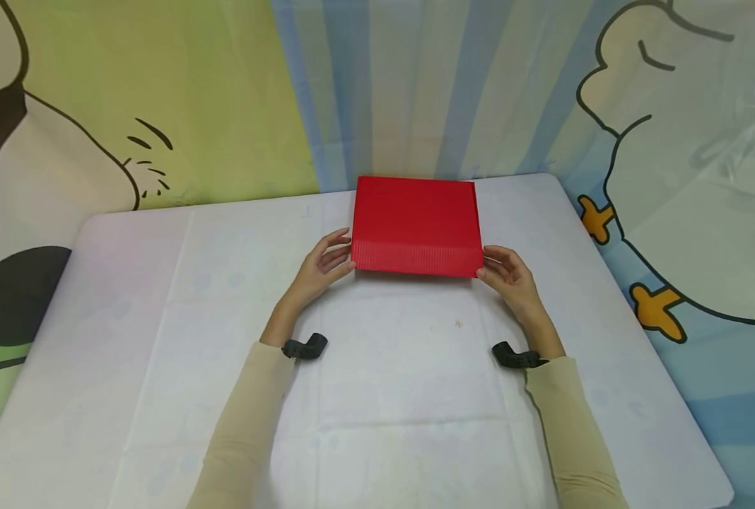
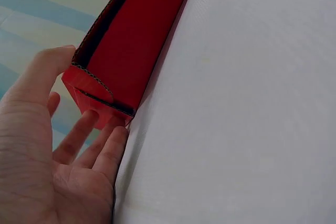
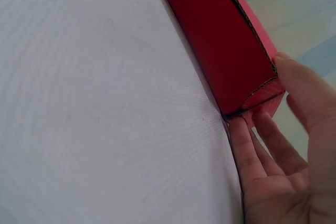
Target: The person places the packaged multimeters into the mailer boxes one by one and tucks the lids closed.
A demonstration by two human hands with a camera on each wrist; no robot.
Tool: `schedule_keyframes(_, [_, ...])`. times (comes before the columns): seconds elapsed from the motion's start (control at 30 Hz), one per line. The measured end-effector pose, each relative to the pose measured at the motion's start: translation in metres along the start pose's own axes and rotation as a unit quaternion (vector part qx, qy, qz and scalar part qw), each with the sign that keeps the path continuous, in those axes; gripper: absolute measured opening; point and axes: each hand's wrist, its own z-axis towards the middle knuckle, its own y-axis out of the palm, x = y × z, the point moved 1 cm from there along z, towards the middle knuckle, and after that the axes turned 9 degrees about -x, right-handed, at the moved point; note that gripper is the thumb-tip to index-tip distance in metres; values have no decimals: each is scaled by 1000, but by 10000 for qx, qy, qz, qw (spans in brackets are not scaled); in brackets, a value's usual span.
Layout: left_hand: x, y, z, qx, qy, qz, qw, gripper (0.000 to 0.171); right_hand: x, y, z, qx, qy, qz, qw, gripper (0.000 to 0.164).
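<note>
A flat red cardboard box (image 1: 416, 219) lies near the far edge of the table, its ribbed front flap facing me. In both wrist views the flap's corrugated edge stands out over a dark gap along the front wall. My left hand (image 1: 320, 267) is at the box's left side, thumb at the front corner of the flap and loosely spread fingers (image 2: 107, 153) against the end wall. Mirroring it, my right hand (image 1: 511, 279) touches the right end, with its thumb (image 3: 296, 74) at the flap's corner and relaxed fingertips low on the side.
A white cloth with fold creases covers the table (image 1: 409, 382). Behind it hangs a printed cartoon curtain (image 1: 403, 85), close to the box's back edge. Black wrist cameras (image 1: 305, 346) sit on both wrists, below beige sleeves.
</note>
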Motion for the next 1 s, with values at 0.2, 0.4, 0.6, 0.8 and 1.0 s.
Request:
schedule_keyframes(0.2, [-4,2,7,-342,97,-106,9993,68,0,-2,3,-393,-283,-159,9987,61])
schedule_keyframes(0.4, [-5,5,13,-416,73,55,9991,66,1,0,4,-518,-158,-252,9982,62])
schedule_keyframes(0.6, [-3,5,16,-233,51,183,9995,60,2,8,8,-522,-176,-146,9984,62])
schedule_keyframes(0.8, [-9,3,19,-122,106,264,9995,58,2,13,12,-377,-234,-172,9989,60])
schedule_keyframes(1.0, [-33,0,24,125,120,636,9978,57,-1,18,15,49,-141,-486,9987,55])
